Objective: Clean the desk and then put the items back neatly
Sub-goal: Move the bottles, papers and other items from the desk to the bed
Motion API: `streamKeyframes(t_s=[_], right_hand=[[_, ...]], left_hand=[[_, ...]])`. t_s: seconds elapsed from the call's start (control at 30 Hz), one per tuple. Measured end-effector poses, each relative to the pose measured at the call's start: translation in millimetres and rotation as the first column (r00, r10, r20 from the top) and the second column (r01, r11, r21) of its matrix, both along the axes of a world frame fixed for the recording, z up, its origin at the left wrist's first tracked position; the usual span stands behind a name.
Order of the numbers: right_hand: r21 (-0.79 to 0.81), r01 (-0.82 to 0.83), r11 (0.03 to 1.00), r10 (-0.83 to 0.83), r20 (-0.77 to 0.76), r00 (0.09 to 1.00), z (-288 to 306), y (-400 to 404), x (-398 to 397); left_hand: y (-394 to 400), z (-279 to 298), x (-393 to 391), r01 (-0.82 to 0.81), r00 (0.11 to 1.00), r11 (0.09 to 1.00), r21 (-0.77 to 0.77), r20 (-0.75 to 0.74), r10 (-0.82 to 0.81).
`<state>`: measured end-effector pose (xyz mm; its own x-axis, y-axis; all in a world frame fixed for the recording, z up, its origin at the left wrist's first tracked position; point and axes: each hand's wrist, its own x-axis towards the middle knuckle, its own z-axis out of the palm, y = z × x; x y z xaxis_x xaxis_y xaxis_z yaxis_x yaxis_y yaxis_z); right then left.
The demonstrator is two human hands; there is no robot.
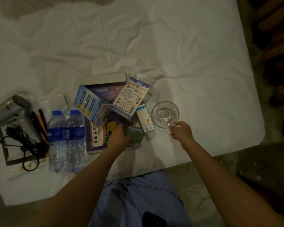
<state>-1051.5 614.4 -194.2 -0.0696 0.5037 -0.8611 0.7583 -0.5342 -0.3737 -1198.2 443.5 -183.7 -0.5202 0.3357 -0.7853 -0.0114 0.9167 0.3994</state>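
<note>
A heap of desk items lies on a white bed sheet (154, 46). My right hand (181, 131) pinches the near rim of a clear glass bowl (165, 114) that rests on the sheet. My left hand (120, 135) reaches into the pile of leaflets and boxes and grips a small greenish transparent packet (136, 135), beside a round yellow lid (112, 125). A red and white medicine box (98, 136) and a white and blue box (145, 118) lie against my left hand.
Two water bottles (66, 140) lie side by side left of the pile. Farther left a silver hair dryer (8, 110) with its black cord (25, 145) sits on a tray. Blue leaflets (87, 102) top the pile. Bed edge and floor lie near me.
</note>
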Motion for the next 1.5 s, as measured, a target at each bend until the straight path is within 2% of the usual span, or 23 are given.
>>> streamKeyframes(t_s=[0.13, 0.23, 0.33, 0.43, 0.57, 0.63, 0.73, 0.83, 0.97, 1.13, 1.33, 1.5], right_hand=[[0.116, -0.372, 0.921, 0.363, 0.090, 0.927, 25.4, -8.5, 11.6], [0.147, -0.468, 0.872, 0.465, 0.058, 0.884, 56.8, -21.1, 21.3], [0.197, -0.531, 0.824, 0.524, 0.088, 0.847, 91.9, -36.1, 31.6], [0.251, -0.530, 0.810, 0.518, 0.117, 0.847, 125.3, -56.0, 44.5], [0.321, -0.523, 0.790, 0.487, 0.190, 0.852, 166.0, -90.4, 63.9], [0.345, -0.546, 0.764, 0.492, 0.236, 0.838, 186.2, -108.6, 74.3], [0.365, -0.559, 0.745, 0.491, 0.268, 0.829, 208.8, -134.0, 93.6], [0.378, -0.481, 0.791, 0.395, 0.286, 0.873, 228.7, -159.1, 122.9], [0.413, -0.331, 0.848, 0.212, 0.308, 0.927, 257.2, -192.7, 170.7], [0.459, -0.131, 0.878, -0.035, 0.336, 0.941, 285.8, -238.2, 234.4], [0.529, 0.043, 0.848, -0.260, 0.343, 0.902, 317.0, -306.3, 311.9], [0.530, 0.159, 0.833, -0.420, 0.419, 0.805, 332.1, -397.8, 399.4]], left_hand=[[-12.0, 21.5, -0.7, 0.054, 0.994, 0.998, 0.029, -0.098, -0.051], [-19.6, 50.4, -3.2, 0.126, 0.985, 0.992, 0.024, -0.124, -0.122], [-24.8, 83.6, -7.7, 0.282, 0.950, 0.959, -0.017, -0.134, -0.282], [-23.9, 121.5, -12.4, 0.508, 0.840, 0.858, -0.072, -0.182, -0.512], [-21.3, 164.7, -14.3, 0.728, 0.653, 0.683, -0.064, -0.240, -0.719], [-18.8, 181.2, -13.6, 0.811, 0.554, 0.584, -0.042, -0.265, -0.789], [-12.1, 202.8, -2.6, 0.869, 0.468, 0.494, -0.013, -0.301, -0.831], [-6.0, 220.8, 23.6, 0.909, 0.400, 0.415, 0.027, -0.330, -0.855], [3.5, 238.7, 79.1, 0.979, 0.205, 0.191, 0.076, -0.356, -0.912], [9.2, 271.2, 164.3, 0.996, -0.064, -0.084, 0.029, -0.412, -0.909], [-5.5, 306.2, 280.6, 0.940, -0.283, -0.339, 0.034, -0.478, -0.832], [-57.7, 319.5, 402.9, 0.823, -0.467, -0.566, 0.045, -0.512, -0.721]])
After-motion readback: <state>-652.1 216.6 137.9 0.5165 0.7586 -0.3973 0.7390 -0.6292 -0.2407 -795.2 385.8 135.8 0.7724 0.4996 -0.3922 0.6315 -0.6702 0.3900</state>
